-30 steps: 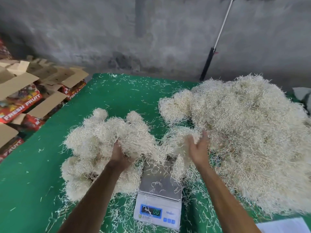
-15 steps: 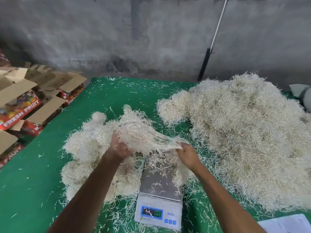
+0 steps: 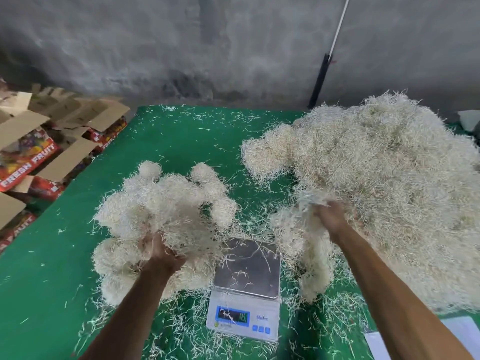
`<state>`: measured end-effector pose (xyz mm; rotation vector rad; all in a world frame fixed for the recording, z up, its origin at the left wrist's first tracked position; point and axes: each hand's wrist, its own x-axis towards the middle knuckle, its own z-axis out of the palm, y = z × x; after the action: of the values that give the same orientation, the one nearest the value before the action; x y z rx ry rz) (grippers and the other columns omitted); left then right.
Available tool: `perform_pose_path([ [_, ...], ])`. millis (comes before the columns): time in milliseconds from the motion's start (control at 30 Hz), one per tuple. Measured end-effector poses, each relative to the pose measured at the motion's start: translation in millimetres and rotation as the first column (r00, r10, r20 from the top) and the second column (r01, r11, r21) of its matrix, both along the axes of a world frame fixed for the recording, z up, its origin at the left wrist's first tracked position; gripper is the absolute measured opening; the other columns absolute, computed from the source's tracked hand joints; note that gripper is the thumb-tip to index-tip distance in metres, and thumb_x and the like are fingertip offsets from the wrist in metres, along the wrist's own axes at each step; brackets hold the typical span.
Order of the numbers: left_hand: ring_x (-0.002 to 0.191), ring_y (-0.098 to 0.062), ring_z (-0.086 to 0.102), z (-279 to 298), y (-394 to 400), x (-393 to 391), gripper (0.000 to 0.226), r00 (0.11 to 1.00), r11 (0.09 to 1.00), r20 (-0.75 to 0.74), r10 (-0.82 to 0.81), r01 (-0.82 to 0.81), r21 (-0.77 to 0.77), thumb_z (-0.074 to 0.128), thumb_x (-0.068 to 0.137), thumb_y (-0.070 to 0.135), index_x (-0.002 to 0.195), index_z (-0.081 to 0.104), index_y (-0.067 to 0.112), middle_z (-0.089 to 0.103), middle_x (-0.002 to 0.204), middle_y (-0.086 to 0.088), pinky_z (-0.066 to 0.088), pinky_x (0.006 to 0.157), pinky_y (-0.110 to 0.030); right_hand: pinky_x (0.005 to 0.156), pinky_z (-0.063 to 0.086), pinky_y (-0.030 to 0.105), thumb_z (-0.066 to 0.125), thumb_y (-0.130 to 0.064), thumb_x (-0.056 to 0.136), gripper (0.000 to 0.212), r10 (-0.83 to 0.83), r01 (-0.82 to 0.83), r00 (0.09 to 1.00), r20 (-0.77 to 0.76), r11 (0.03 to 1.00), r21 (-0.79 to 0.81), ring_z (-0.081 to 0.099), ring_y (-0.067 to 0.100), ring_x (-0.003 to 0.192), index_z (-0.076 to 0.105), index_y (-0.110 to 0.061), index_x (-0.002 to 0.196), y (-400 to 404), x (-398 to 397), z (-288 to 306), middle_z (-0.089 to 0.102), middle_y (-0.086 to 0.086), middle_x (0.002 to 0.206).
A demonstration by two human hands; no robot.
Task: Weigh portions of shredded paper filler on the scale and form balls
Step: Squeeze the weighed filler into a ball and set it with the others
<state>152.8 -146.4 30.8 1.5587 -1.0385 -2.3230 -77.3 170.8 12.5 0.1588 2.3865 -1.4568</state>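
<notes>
Clutching a fluffy wad of shredded paper [image 3: 179, 211] above the finished balls [image 3: 117, 258], the left hand [image 3: 158, 252] has its grip closed on it; right hand [image 3: 331, 219] pinches a clump at the big pile [image 3: 384, 183]. Scale [image 3: 245, 287] sits nearly bare between. Light, springy, shedding stuff, best scooped deep with whole fingers.

1. Scale [image 3: 245, 289]: white, steel platform bare but for stray shreds, at centre's 6 o'clock.
2. Loose filler heap [image 3: 384, 193]: pale, tangled, at the scale's 2 o'clock.
3. Formed balls [image 3: 161, 203]: clustered at its 10 o'clock.
</notes>
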Motion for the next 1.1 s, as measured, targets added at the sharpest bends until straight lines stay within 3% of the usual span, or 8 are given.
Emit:
perform_pose_path([
  [100, 0.050, -0.032, 0.068, 1, 19, -3, 0.033, 0.999, 0.995, 0.039, 0.024, -0.028, 0.099, 0.046, 0.105, 0.033, 0.087, 0.069, 0.018, 0.065, 0.046, -0.007, 0.053, 0.055, -0.040, 0.121, 0.035, 0.055, 0.074, -0.024, 0.095, 0.081, 0.272, -0.249, 0.962, -0.013, 0.898, 0.363, 0.038, 0.042, 0.145, 0.028, -0.005, 0.159, -7, 22, -31, 0.029, 0.020, 0.164],
  [233, 0.049, -0.032, 0.070, -10, 37, -10, 0.055, 0.995, 0.993, -0.040, -0.090, 0.093, 0.072, 0.045, 0.101, 0.051, 0.083, 0.068, 0.004, 0.071, 0.064, -0.018, 0.053, 0.036, -0.040, 0.121, 0.023, 0.067, 0.072, -0.036, 0.096, 0.092, 0.452, -0.431, 0.880, 0.144, 0.633, 0.643, 0.016, 0.046, 0.155, 0.013, -0.025, 0.166, 0, 57, -85, -0.002, 0.006, 0.174],
  [367, 0.049, -0.024, 0.070, -21, 49, -11, 0.074, 0.986, 0.983, -0.085, -0.141, 0.150, 0.108, 0.039, 0.102, 0.050, 0.057, 0.076, 0.005, 0.071, 0.060, -0.013, 0.052, 0.035, -0.031, 0.110, 0.049, 0.056, 0.064, -0.014, 0.099, 0.076, 0.492, -0.445, 0.851, 0.185, 0.488, 0.751, 0.036, 0.046, 0.145, 0.021, -0.019, 0.161, 13, 71, -109, 0.022, 0.019, 0.167],
  [533, 0.044, -0.023, 0.068, -22, 61, -12, 0.059, 0.990, 0.986, -0.031, -0.141, 0.143, 0.087, 0.040, 0.103, 0.048, 0.071, 0.070, 0.009, 0.068, 0.054, -0.013, 0.050, 0.033, -0.030, 0.085, 0.062, 0.041, 0.070, -0.001, 0.093, 0.070, 0.278, -0.217, 0.959, -0.055, 0.844, 0.492, 0.067, 0.032, 0.099, 0.034, -0.010, 0.152, 11, 31, -67, 0.053, 0.025, 0.137],
  [667, 0.047, -0.026, 0.069, -24, 71, -14, 0.046, 0.983, 0.983, 0.032, -0.182, 0.181, 0.031, 0.036, 0.106, 0.037, 0.082, 0.062, 0.008, 0.069, 0.058, -0.012, 0.051, 0.034, -0.031, 0.122, 0.029, 0.039, 0.078, -0.027, 0.091, 0.094, 0.114, -0.006, 0.880, -0.462, 0.973, 0.229, 0.038, 0.025, 0.144, 0.017, -0.023, 0.163, 4, 11, -15, 0.024, 0.013, 0.167],
  [800, 0.058, -0.026, 0.073, -31, 81, -19, 0.056, 0.961, 0.962, -0.053, -0.270, 0.272, 0.030, 0.034, 0.106, 0.035, 0.078, 0.075, 0.010, 0.074, 0.071, -0.012, 0.046, 0.041, -0.023, 0.125, 0.011, 0.047, 0.057, -0.047, 0.102, 0.076, 0.233, 0.049, 0.767, -0.598, 0.908, 0.417, 0.019, 0.026, 0.156, 0.022, -0.019, 0.164, -15, 43, -4, 0.014, 0.008, 0.172],
  [1000, 0.100, -0.015, 0.070, -26, 86, -13, 0.068, 0.900, 0.904, -0.131, -0.415, 0.425, 0.053, 0.040, 0.104, 0.052, 0.125, 0.060, -0.009, 0.056, 0.131, -0.034, 0.051, 0.101, -0.033, 0.110, 0.043, 0.033, 0.034, -0.069, 0.103, 0.037, 0.317, -0.328, 0.945, -0.083, 0.919, -0.218, 0.050, 0.017, 0.138, 0.045, -0.053, 0.135, -67, 150, 1, 0.047, -0.012, 0.150],
  [1100, 0.070, -0.008, 0.064, -29, 92, -18, 0.032, 0.911, 0.903, 0.042, -0.410, 0.412, -0.126, 0.030, 0.111, 0.022, 0.100, 0.056, 0.006, 0.057, 0.102, -0.020, 0.056, 0.074, -0.026, 0.120, 0.024, 0.039, 0.037, -0.078, 0.095, 0.065, 0.276, -0.026, 0.892, 0.359, 0.823, -0.568, 0.038, 0.013, 0.142, 0.047, -0.038, 0.145, -81, 173, 1, 0.047, -0.004, 0.150],
])
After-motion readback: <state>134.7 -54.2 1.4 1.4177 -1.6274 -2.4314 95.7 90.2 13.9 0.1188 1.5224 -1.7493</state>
